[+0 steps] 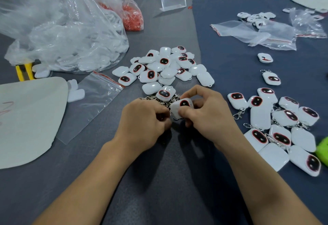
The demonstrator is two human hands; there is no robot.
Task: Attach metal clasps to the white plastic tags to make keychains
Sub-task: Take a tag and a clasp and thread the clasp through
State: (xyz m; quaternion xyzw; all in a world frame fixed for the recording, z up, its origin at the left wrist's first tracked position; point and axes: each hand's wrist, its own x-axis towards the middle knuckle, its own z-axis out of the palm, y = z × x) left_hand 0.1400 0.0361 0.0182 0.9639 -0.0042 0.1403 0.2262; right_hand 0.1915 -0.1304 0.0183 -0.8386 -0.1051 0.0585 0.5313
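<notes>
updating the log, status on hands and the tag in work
Right hand gripping white tag. Left hand curled at its edge, contents hidden. Clasp pile just behind the hands, nothing blocking.

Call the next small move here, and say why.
Probably: the left hand works a clasp onto the lower end of the white tag that the right hand pinches. Both hands meet there, beside the clasp pile; whether the left fingers already hold a clasp is hidden.

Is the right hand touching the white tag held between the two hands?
Touching. The head view shows the right hand with its thumb and fingers pinched round the white tag, with no gap between them.
</notes>
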